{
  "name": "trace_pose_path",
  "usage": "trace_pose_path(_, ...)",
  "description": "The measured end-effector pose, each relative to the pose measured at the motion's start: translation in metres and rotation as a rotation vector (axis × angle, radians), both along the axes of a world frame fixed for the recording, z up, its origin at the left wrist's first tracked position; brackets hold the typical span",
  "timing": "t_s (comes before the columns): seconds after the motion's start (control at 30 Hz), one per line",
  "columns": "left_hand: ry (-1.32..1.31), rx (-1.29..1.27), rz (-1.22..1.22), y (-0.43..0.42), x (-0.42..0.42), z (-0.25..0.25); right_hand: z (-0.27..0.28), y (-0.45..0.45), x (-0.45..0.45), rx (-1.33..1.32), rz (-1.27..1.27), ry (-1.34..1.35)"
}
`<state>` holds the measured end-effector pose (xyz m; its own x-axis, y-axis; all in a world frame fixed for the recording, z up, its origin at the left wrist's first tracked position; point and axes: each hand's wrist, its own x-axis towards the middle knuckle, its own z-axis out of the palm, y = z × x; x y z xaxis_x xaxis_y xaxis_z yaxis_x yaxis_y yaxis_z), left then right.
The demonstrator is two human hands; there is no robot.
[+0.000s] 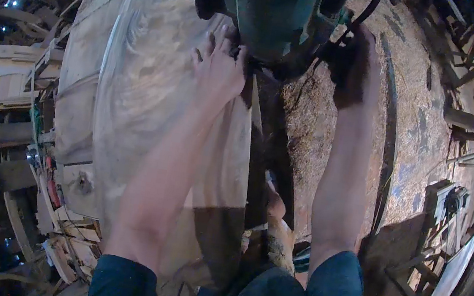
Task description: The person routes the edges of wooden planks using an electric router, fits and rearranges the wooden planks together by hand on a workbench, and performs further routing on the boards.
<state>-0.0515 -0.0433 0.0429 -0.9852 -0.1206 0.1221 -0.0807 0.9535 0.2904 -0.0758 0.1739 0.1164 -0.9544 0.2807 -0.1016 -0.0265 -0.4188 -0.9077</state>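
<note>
A green power tool (275,18), which looks like a router, stands at the top middle over the edge of a wide wooden board (155,89). It has a black knob on its left side. My left hand (221,65) lies on the board against the lower left of the tool, fingers spread. In shadow at the tool's right side, my right hand (355,65) is closed round it near the black cord (367,12). Its fingers are mostly hidden. The cutting end of the tool cannot be seen.
Wood shavings (320,129) cover the surface right of the board. A dark gap runs beneath the board's right edge, with a bare foot (276,204) below. Scrap wood (65,245) piles up at left. Wooden frames and stools (435,234) crowd the right side.
</note>
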Motion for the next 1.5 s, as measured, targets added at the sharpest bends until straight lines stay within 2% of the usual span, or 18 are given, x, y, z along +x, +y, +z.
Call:
trace_pose_path(0.07,0.007,0.023,0.007,0.000,0.000,0.002,-0.001,0.005,-0.004,0.015,0.046,0.016)
trace_pose_path(0.13,0.037,0.000,0.007,-0.001,-0.001,-0.004,-0.006,0.003,-0.002,0.074,-0.028,0.021)
trace_pose_path(0.23,0.089,-0.031,-0.010,-0.003,0.000,-0.010,-0.033,0.002,0.007,0.070,-0.069,0.178)
trace_pose_path(0.27,0.061,-0.121,-0.033,-0.005,0.000,-0.012,-0.035,0.000,0.013,0.054,-0.068,0.253)
trace_pose_path(0.3,0.035,-0.212,-0.056,-0.008,-0.001,-0.013,-0.033,0.006,0.016,0.444,-0.059,0.200)
trace_pose_path(0.33,0.008,-0.303,-0.079,-0.010,-0.002,-0.015,-0.031,0.009,0.016,0.358,-0.022,0.173)
trace_pose_path(0.43,0.023,-0.319,-0.076,-0.019,-0.015,-0.026,-0.029,0.002,0.015,0.224,0.016,0.174)
trace_pose_path(0.57,-0.042,-0.290,-0.099,-0.026,-0.052,-0.017,-0.042,-0.016,-0.019,0.379,-0.142,0.416)
trace_pose_path(0.67,-0.158,-0.315,-0.106,-0.030,-0.081,-0.007,-0.033,-0.023,-0.042,0.710,-0.261,0.381)
trace_pose_path(0.73,-0.184,-0.269,-0.101,-0.031,-0.102,-0.001,-0.022,-0.027,-0.060,0.631,-0.230,0.302)
trace_pose_path(0.87,-0.249,-0.371,-0.092,-0.035,-0.135,0.003,-0.034,-0.036,-0.101,0.653,-0.358,0.422)
trace_pose_path(0.93,-0.255,-0.417,-0.090,-0.037,-0.149,-0.002,-0.026,-0.033,-0.110,0.719,-0.331,0.327)
trace_pose_path(1.13,-0.152,-0.041,0.108,-0.031,-0.157,-0.003,-0.030,-0.031,-0.133,0.665,-0.325,0.337)
trace_pose_path(1.3,-0.111,-0.050,0.145,-0.025,-0.150,0.000,-0.029,-0.026,-0.154,0.642,-0.264,0.367)
trace_pose_path(1.37,-0.112,-0.051,0.166,-0.021,-0.149,0.006,-0.037,-0.022,-0.170,0.697,-0.237,0.283)
trace_pose_path(1.5,-0.094,-0.022,0.174,-0.023,-0.153,0.000,-0.055,-0.022,-0.197,0.655,-0.218,0.461)
